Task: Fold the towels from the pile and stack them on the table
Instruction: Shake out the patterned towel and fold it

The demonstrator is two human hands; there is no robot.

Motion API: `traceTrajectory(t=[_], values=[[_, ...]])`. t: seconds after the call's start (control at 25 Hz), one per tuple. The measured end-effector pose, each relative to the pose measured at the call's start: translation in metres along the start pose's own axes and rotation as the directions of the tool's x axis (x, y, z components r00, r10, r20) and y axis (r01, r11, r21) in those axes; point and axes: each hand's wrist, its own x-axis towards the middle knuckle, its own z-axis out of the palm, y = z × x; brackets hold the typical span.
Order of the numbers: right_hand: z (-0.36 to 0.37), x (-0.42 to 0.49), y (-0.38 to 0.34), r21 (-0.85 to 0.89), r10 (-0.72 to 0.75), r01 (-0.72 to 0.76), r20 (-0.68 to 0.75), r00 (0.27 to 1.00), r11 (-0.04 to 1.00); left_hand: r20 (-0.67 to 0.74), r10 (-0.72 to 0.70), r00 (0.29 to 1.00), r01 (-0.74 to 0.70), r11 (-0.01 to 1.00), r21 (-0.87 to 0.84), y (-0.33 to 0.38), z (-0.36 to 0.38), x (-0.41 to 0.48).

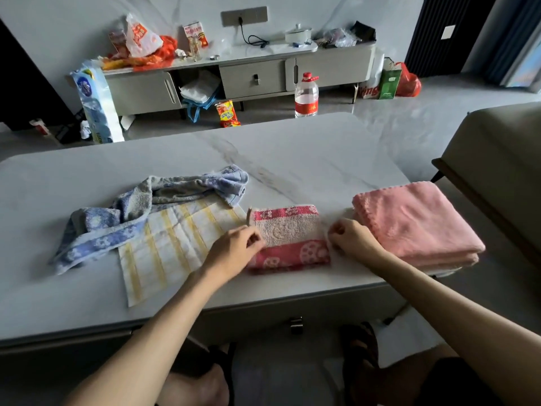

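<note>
While the red towel (288, 230) lay folded into a small block near the front edge of the tabletop (307, 159), the person bent over it with a hand at each end. The left hand (234, 249) had its thumb and fingers curled on the towel's left edge, pinching it by the look of it. The right hand (355, 238) was curled at the right edge, though from where I stood I could not tell whether it had any cloth between its fingers. Just beside that hand sat the pink stack (415, 221), already folded and squared. Off to the left the blue towel (131, 206) lay crumpled, partly on top of a flat striped cloth (169, 244), both waiting their turn.

To my eye the step was squaring the red towel before moving it to the stack. Doing it well would mean tugging both ends evenly so the layers line up, pressing the fold flat, then lifting it by both ends so it does not fall open, and setting it down flush with the pink edges
</note>
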Motion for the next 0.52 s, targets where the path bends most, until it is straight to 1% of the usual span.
traceTrajectory(t=[0.04,0.08,0.16,0.2,0.28,0.36,0.44,0.48,0.52], values=[[0.004,0.007,-0.005,0.078,0.055,-0.054,-0.005,0.998,0.995,-0.084,-0.102,0.991,0.102,0.995,-0.003,-0.001,0.000,0.007],[0.008,0.011,-0.011,0.141,0.094,-0.096,0.020,0.995,0.985,-0.116,-0.195,0.974,0.196,0.981,0.003,0.000,0.000,0.013],[0.017,0.021,-0.022,0.263,0.164,-0.184,0.097,0.982,0.947,-0.048,-0.345,0.937,0.346,0.938,0.007,0.001,0.005,0.022],[0.021,0.024,-0.026,0.315,0.193,-0.223,0.122,0.973,0.923,-0.002,-0.383,0.924,0.383,0.924,0.004,0.000,0.009,0.025],[0.024,0.025,-0.036,0.399,0.224,-0.273,0.165,0.960,0.875,0.021,-0.408,0.913,0.408,0.911,-0.052,-0.005,0.016,0.026],[0.023,0.023,-0.052,0.428,0.181,-0.244,0.182,0.967,0.870,0.022,-0.418,0.908,0.416,0.895,-0.163,-0.011,0.016,0.028],[0.016,0.015,-0.074,0.467,0.112,-0.206,0.220,0.969,0.860,0.072,-0.454,0.888,0.456,0.851,-0.259,-0.009,0.007,0.028],[0.009,0.010,-0.087,0.487,0.076,-0.187,0.239,0.968,0.853,0.117,-0.500,0.858,0.506,0.786,-0.355,-0.005,0.001,0.028],[0.002,0.006,-0.100,0.500,0.041,-0.161,0.243,0.969,0.851,0.168,-0.541,0.824,0.542,0.666,-0.512,0.001,-0.005,0.025]])
